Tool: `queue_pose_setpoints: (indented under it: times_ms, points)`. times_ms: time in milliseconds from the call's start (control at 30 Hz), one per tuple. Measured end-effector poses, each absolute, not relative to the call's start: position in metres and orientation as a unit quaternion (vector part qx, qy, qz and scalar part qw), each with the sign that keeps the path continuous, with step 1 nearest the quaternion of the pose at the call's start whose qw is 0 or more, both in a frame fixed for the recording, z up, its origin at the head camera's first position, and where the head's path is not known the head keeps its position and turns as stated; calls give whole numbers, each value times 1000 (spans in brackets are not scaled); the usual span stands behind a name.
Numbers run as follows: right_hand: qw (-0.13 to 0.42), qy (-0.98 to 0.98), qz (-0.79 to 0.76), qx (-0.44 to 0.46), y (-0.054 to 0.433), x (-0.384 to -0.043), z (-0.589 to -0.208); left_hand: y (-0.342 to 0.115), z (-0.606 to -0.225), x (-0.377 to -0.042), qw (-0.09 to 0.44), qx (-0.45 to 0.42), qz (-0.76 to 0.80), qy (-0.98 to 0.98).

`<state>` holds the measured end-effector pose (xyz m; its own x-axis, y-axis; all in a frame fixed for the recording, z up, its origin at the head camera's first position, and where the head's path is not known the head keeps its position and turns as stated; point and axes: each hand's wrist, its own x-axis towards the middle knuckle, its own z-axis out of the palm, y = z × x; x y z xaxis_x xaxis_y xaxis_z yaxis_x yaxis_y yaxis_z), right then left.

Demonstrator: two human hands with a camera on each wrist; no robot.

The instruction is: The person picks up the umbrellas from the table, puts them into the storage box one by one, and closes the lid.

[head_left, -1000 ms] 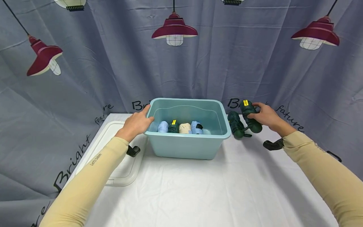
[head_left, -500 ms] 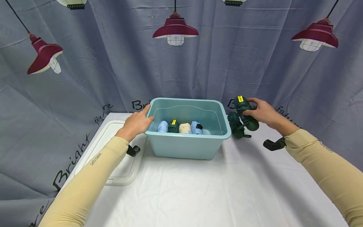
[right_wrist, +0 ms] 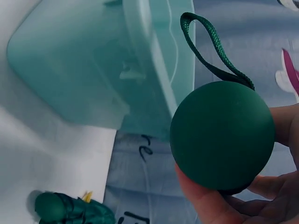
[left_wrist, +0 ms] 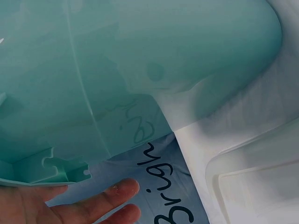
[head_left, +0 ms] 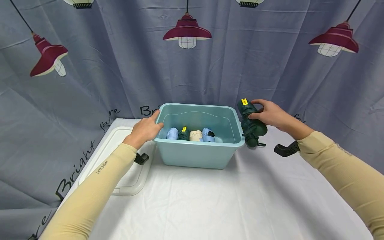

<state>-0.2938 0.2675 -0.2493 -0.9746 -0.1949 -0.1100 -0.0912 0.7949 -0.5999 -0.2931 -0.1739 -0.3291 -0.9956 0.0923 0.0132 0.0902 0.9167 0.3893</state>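
Note:
My right hand (head_left: 268, 114) grips a dark green folded umbrella (head_left: 246, 108) with a yellow tag, held tilted beside the bin's right rim. In the right wrist view its round end and wrist strap face the camera. A second green folded umbrella (right_wrist: 74, 207) lies on the table below, partly covered by the held one in the head view. My left hand (head_left: 145, 130) rests at the left rim of a teal plastic bin (head_left: 195, 155), its fingers (left_wrist: 117, 193) straight. Inside the bin stand a row of rolled bundles: blue (head_left: 172, 134), green (head_left: 183, 134), cream (head_left: 195, 136) and blue-black (head_left: 208, 135).
A whitish translucent lid (head_left: 132, 180) lies on the white-covered table (head_left: 204, 203), left of the bin and partly under my left arm. Close behind the table hangs a grey-blue curtain (head_left: 132, 66) printed with lamps and lettering.
My right hand has carried the green umbrella leftward and slightly up, over the second one and closer to the bin. The left hand has stayed at the rim.

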Motion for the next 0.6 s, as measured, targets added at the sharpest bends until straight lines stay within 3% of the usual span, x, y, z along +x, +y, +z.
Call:
queue_pose_setpoints:
  times_ms: [600]
  points:
    - [145, 948, -256, -119, 218, -307, -236, -174, -329, -292, 4, 48, 199, 979]
